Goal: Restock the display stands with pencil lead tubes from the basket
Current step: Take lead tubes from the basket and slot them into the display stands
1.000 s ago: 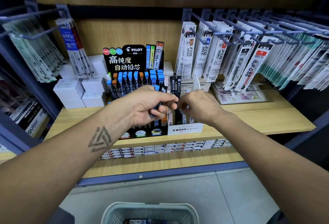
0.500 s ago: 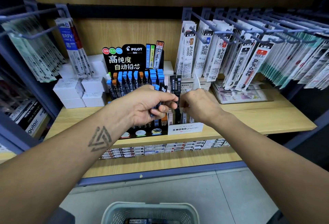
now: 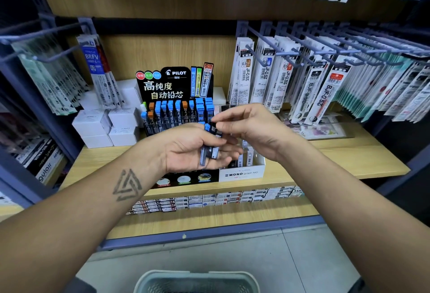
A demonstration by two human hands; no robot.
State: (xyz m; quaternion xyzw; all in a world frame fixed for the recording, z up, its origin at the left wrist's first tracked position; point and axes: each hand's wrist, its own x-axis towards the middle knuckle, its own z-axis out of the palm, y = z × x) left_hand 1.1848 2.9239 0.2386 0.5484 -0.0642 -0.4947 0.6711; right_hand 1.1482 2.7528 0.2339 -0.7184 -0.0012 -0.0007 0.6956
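1. A wooden shelf [image 3: 349,160] fills the view from 9 o'clock to 3 o'clock. Hooks above it carry hanging refill packets [image 3: 309,83] at 1 to 2 o'clock, and white boxes [image 3: 93,125] are stacked at 9 o'clock.
2. A black display stand [image 3: 172,88] sits on the shelf just above centre. Its stepped rows hold upright tubes with blue and orange caps, tiered, it seems, so each label shows.
3. A pale basket [image 3: 197,281] sits on the floor at 6 o'clock. Only its rim and part of its inside show, so I cannot tell what is left in it.
4. A white display box [image 3: 242,172] touches the black stand's right side, just right of centre, with tubes standing in it.
5. The left hand [image 3: 186,148], at centre, lies palm up with fingers curled around a small bunch of lead tubes [image 3: 210,150], probably as a ready supply close to the stands.
6. The right hand [image 3: 251,127], just right of centre, pinches the top of one tube between thumb and fingertips, likely drawing it from the bunch to place in a stand.
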